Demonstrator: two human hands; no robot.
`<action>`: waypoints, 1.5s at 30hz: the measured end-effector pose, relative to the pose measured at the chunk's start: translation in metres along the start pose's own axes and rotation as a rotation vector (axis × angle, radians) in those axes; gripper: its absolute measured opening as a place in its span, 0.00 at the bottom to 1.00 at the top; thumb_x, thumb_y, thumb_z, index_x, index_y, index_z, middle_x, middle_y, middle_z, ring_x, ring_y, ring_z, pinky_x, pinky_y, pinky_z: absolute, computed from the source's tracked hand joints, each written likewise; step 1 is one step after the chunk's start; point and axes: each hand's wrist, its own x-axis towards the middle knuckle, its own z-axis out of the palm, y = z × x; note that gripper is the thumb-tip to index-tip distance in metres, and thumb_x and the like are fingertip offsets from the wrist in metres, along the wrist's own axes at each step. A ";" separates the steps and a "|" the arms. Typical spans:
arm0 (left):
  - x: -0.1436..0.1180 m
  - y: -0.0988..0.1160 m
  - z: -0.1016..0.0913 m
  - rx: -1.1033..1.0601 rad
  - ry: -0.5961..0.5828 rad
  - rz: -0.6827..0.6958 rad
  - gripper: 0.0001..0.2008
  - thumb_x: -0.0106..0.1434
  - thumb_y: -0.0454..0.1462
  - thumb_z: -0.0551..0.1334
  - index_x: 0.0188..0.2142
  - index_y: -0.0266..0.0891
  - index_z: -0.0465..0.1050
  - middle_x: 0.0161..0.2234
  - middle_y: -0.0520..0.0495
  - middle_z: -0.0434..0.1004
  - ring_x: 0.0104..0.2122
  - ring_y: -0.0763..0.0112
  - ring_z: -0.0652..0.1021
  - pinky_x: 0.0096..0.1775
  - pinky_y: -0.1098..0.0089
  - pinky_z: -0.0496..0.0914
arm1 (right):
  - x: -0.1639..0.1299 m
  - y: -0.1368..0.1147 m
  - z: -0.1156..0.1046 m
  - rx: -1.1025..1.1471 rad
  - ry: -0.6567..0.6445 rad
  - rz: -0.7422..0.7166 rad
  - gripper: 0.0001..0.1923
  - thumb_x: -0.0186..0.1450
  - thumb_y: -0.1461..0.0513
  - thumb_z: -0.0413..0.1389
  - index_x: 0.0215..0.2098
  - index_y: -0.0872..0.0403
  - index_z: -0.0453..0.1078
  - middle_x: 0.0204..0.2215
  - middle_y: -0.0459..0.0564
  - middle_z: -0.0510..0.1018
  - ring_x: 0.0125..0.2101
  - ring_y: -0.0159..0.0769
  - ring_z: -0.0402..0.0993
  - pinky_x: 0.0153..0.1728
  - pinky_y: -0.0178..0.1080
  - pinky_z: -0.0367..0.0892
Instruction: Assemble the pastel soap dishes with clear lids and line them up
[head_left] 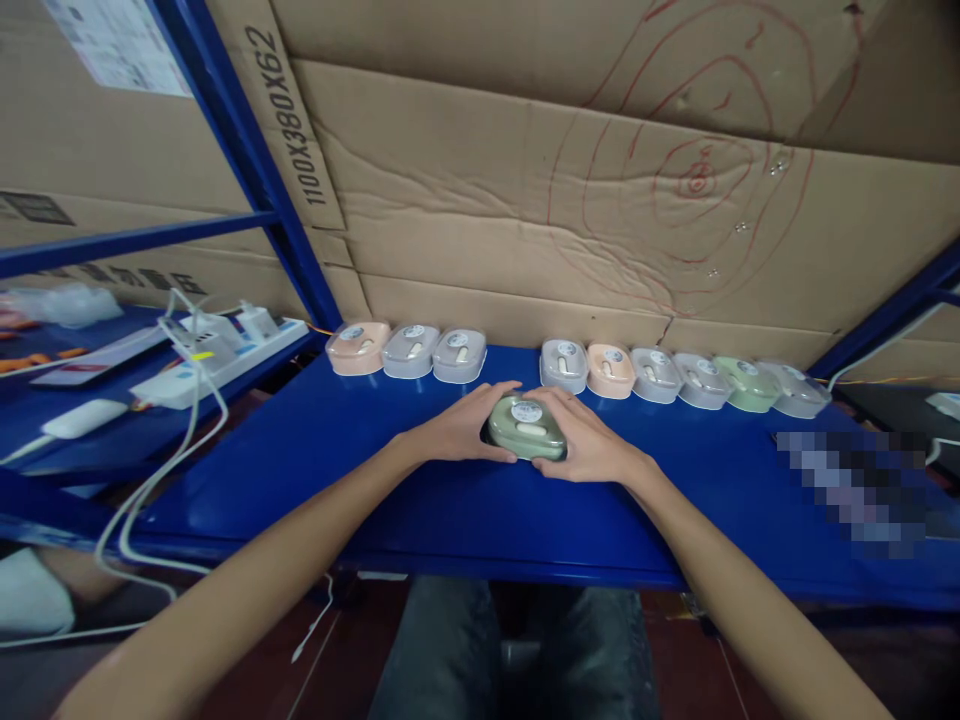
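Observation:
Both my hands cup a small green rounded case [526, 427] with a clear lid and a white sticker, resting on the blue shelf [420, 500]. My left hand [461, 428] grips its left side and my right hand [589, 438] grips its right side. Behind it, along the cardboard wall, stands a row of similar cases: three on the left, starting with an orange one [358, 348], and several on the right, from a grey one [563, 364] to a green one [746, 382].
Cardboard sheets [525, 200] form the back wall. A blue rack post [255, 160] rises at the left. White power strips [225, 350] with cables lie on the left shelf. My knees show below the shelf's front edge.

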 end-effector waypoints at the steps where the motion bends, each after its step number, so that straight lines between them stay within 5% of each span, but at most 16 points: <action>1: 0.000 -0.001 -0.003 0.000 0.004 0.005 0.59 0.55 0.60 0.80 0.77 0.48 0.54 0.75 0.33 0.62 0.73 0.37 0.66 0.71 0.41 0.63 | -0.001 0.001 -0.002 0.028 -0.001 -0.001 0.47 0.61 0.58 0.70 0.73 0.44 0.54 0.69 0.60 0.68 0.68 0.59 0.68 0.69 0.61 0.68; 10: -0.002 0.006 -0.026 0.196 0.132 0.131 0.27 0.65 0.43 0.71 0.61 0.48 0.68 0.63 0.41 0.71 0.66 0.46 0.71 0.68 0.44 0.66 | -0.004 0.010 -0.011 0.092 0.026 0.130 0.35 0.65 0.54 0.70 0.65 0.47 0.61 0.65 0.60 0.74 0.62 0.58 0.76 0.62 0.60 0.74; 16: -0.004 0.023 -0.019 0.318 0.165 0.171 0.21 0.69 0.44 0.67 0.59 0.43 0.69 0.57 0.39 0.71 0.58 0.47 0.73 0.61 0.48 0.72 | 0.005 -0.001 0.011 -0.027 0.131 0.301 0.37 0.68 0.46 0.68 0.68 0.46 0.61 0.51 0.58 0.83 0.44 0.55 0.84 0.43 0.53 0.78; 21: -0.002 0.020 -0.008 0.322 0.168 0.132 0.22 0.71 0.51 0.67 0.57 0.43 0.69 0.53 0.40 0.71 0.53 0.49 0.76 0.54 0.51 0.75 | 0.006 0.008 0.020 0.049 0.180 0.290 0.37 0.69 0.49 0.67 0.70 0.48 0.61 0.39 0.51 0.81 0.36 0.47 0.81 0.38 0.48 0.75; 27: 0.001 0.006 0.000 0.405 0.268 0.095 0.25 0.70 0.44 0.68 0.63 0.43 0.68 0.57 0.38 0.71 0.55 0.49 0.77 0.56 0.52 0.76 | 0.005 0.027 0.020 0.274 0.253 0.269 0.26 0.72 0.56 0.60 0.66 0.49 0.64 0.35 0.45 0.80 0.28 0.37 0.76 0.33 0.41 0.72; 33: 0.011 0.009 0.004 0.715 0.276 0.040 0.25 0.73 0.38 0.62 0.67 0.34 0.68 0.59 0.30 0.73 0.59 0.42 0.74 0.59 0.49 0.72 | 0.007 0.029 0.023 0.212 0.271 0.277 0.21 0.73 0.58 0.58 0.62 0.52 0.68 0.31 0.45 0.80 0.26 0.37 0.75 0.32 0.40 0.70; 38: 0.029 0.016 0.004 0.876 0.218 -0.036 0.32 0.72 0.43 0.64 0.70 0.28 0.67 0.61 0.24 0.73 0.61 0.35 0.72 0.60 0.46 0.66 | 0.008 0.027 0.024 0.141 0.250 0.282 0.17 0.74 0.59 0.58 0.59 0.52 0.71 0.31 0.45 0.81 0.27 0.37 0.76 0.32 0.40 0.69; 45: 0.060 0.021 0.006 1.000 0.208 -0.139 0.26 0.73 0.41 0.64 0.65 0.28 0.71 0.56 0.25 0.77 0.57 0.37 0.73 0.57 0.48 0.65 | 0.009 0.024 0.021 0.075 0.184 0.278 0.09 0.74 0.60 0.59 0.50 0.53 0.76 0.30 0.46 0.82 0.27 0.37 0.76 0.34 0.40 0.68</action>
